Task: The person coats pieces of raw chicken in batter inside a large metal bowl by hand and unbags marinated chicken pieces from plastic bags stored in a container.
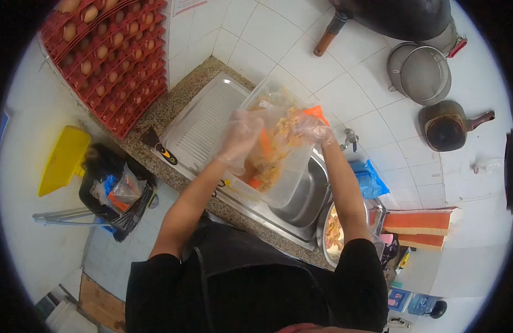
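Nice and slow with this one: clear plastic tub [292,180] over the drainboard [192,122] and sink [315,194], so best to watch for tipping. Steady the left side with the left hand [241,134], then work the yellowish food [274,145] gently with the right hand [314,129], near the orange piece [318,113]. Can't tell about finger closure or a firm hold on either side, too blurry. Scoop low, avoid squashing, and mind the thin gloves [230,157] snagging.
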The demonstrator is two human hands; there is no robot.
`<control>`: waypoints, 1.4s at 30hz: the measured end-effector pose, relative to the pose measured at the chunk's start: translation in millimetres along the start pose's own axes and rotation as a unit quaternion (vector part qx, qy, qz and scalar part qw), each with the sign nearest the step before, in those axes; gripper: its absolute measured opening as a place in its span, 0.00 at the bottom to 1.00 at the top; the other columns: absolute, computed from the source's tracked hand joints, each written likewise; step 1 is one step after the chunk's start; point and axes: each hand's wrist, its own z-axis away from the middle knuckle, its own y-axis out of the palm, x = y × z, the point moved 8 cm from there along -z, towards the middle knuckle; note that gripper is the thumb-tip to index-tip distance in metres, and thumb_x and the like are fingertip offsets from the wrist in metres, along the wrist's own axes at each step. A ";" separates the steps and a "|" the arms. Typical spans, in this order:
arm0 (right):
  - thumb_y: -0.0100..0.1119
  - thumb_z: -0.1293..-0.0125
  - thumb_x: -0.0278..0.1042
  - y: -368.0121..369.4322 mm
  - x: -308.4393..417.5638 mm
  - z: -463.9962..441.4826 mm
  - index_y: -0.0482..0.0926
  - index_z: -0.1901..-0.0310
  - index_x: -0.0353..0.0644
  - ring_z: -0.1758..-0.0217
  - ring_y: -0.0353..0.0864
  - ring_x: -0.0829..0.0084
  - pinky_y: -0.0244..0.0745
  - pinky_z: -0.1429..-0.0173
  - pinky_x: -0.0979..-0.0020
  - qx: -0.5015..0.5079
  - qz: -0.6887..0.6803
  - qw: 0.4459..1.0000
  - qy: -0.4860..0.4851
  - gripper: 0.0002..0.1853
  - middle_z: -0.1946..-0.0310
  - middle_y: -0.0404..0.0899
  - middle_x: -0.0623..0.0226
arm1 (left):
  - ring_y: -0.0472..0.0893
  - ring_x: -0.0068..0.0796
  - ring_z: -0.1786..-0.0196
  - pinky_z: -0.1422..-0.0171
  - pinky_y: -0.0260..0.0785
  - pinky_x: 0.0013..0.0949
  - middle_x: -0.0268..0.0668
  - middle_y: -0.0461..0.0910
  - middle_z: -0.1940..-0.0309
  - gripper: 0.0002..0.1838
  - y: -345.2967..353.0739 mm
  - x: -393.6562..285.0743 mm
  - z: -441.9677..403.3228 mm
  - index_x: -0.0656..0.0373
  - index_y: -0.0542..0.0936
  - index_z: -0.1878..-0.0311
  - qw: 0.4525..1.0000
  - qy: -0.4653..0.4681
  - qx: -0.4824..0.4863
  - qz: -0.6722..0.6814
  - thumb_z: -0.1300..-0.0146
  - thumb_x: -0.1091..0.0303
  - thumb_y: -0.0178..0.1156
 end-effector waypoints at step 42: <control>0.62 0.36 0.39 62.9 -99.6 -27.7 0.83 0.47 0.49 0.54 0.85 0.62 0.79 0.51 0.63 0.033 0.562 0.826 0.009 0.16 0.61 0.87 0.62 | 0.84 0.46 0.66 0.59 0.75 0.42 0.46 0.83 0.69 0.09 120.3 48.7 -79.0 0.59 0.84 0.59 0.798 0.422 0.185 -0.389 0.38 0.66 0.62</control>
